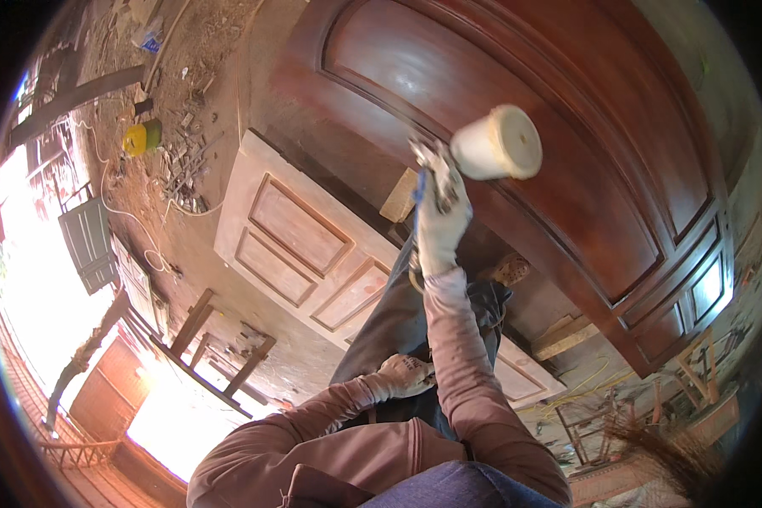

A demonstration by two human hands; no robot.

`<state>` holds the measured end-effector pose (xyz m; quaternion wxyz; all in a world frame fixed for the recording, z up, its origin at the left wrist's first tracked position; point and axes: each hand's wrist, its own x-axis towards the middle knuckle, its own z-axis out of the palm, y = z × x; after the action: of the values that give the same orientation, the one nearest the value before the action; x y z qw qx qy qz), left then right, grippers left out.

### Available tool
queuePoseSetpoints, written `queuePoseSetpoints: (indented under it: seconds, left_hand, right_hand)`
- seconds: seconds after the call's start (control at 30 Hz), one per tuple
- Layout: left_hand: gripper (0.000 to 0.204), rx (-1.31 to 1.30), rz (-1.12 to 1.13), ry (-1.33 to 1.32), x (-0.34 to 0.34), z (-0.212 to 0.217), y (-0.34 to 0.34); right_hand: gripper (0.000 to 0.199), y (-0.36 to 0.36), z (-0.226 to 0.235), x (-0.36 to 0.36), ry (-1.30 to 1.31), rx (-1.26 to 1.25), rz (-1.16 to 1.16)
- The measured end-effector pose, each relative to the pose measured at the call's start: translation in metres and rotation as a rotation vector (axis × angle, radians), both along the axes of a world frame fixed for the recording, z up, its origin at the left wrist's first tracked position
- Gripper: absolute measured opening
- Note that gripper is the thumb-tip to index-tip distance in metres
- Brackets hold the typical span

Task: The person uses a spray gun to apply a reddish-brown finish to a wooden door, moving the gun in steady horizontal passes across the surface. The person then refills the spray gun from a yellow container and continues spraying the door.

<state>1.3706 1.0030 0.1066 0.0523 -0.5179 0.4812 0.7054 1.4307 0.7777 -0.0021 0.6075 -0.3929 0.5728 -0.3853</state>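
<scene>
Spray gun [474, 157]: one, right hand [440, 222] grip clamped | left hand [406, 374] closed on thigh | doors: two

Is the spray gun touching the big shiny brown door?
Cannot tell. In the head view the spray gun in the right hand overlaps the door; no gap or contact shows.

spray gun [483, 148] over arched door [567, 110] | panelled door [296, 237] left
</scene>
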Motion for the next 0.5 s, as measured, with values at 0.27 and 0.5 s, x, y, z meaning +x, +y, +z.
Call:
queuePoseSetpoints:
  seconds: [0.27,0.5]
  left_hand:
    - [0.03,-0.02,0.269,-0.02,-0.016,-0.015,0.017]
    - [0.034,-0.152,0.308,-0.003,-0.022,-0.02,0.011]
  right_hand:
    - [0.028,-0.033,-0.009,0.044,-0.22,0.139,0.298]
    - [0.032,-0.064,-0.002,0.031,0.026,-0.121,0.564]
